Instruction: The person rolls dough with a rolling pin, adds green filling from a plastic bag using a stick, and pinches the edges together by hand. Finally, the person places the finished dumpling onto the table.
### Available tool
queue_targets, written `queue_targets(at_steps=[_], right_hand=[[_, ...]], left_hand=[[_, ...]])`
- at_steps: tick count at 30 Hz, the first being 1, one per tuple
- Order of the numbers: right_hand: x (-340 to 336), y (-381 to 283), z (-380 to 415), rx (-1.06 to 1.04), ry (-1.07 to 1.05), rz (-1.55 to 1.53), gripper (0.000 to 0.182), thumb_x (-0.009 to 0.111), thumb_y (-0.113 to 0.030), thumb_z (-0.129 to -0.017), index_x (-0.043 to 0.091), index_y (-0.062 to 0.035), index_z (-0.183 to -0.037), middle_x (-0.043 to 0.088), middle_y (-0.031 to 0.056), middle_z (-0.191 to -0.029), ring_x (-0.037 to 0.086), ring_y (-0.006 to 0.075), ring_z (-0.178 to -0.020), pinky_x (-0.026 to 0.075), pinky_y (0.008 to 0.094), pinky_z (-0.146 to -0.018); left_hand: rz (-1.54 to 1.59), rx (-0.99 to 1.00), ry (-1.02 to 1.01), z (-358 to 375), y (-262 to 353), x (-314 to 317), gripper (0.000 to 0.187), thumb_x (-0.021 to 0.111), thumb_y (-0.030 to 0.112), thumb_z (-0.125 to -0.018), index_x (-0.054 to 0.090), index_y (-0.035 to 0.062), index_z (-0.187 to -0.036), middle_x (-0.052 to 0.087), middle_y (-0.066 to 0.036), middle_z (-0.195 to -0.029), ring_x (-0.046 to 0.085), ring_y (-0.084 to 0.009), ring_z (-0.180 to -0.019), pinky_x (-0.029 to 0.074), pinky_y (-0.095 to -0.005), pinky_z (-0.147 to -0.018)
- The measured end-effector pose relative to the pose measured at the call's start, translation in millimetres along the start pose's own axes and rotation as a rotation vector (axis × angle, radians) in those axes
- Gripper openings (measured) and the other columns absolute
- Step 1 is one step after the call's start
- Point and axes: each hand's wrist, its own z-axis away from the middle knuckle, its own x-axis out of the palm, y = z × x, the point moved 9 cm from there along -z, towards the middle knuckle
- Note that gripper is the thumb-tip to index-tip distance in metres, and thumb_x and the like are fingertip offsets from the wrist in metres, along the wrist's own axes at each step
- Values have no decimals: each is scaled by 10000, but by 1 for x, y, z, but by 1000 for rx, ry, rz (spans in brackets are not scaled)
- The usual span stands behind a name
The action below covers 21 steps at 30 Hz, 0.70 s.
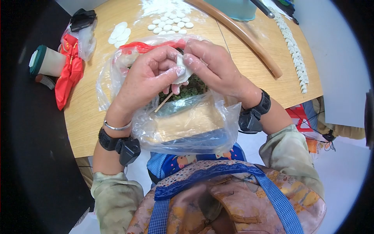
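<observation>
My left hand (146,76) and my right hand (216,66) meet over the bag, both with floury fingertips. Between them they pinch a small white dumpling (182,74), its dough folded together. Below the fingers of my left hand a thin wooden stick (163,102) slants down; its upper end is hidden. Directly beneath lies chopped green filling (189,92) inside a clear plastic bag (187,132), whose near side spreads toward the table's front edge. A red strip (142,47) shows at the bag's far side.
Dough discs (167,27) and flour (161,7) lie at the back, flattened wrappers (119,34) to their left. A long wooden rolling pin (249,37) crosses the right side. Beyond it runs a row of finished dumplings (294,52). A red bag (69,74) and a lidded container (48,60) stand left.
</observation>
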Motion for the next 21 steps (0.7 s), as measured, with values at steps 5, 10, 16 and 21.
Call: queue_targets(at_steps=[5,10,16,21], right_hand=[[0,-5,0,-36,7,43,204,535,-201,-982,553,-21,-885,561,203,-778,567,414,-749,442,458,-663],[-3,5,1,107,62,-158,206,545,-208,-977,576,-15,-911,581,208,-797,581,414,-759,451,465,-668],[-1,-3,-2,-12,5,15,188,557,-188,-965,580,-8,-915,587,202,-795,581,414,-760,452,470,-673],[-1,-6,-2,-41,-5,54,181,561,-181,-961,577,-5,-919,583,199,-787,576,413,-755,452,464,-673]], left_hand=[[21,23,-32,0,0,2,185,577,90,-981,573,1,-1143,697,-69,-853,625,-76,-667,461,-179,-559],[61,56,-45,0,4,3,240,556,110,-1005,545,-3,-1216,699,-77,-885,650,-83,-721,485,-183,-584],[87,66,-16,1,2,1,299,558,104,-1005,513,0,-1281,697,-69,-912,650,-82,-746,496,-182,-608],[18,99,-12,0,3,0,275,567,79,-989,541,-8,-1249,656,-29,-908,589,-50,-736,465,-177,-621]])
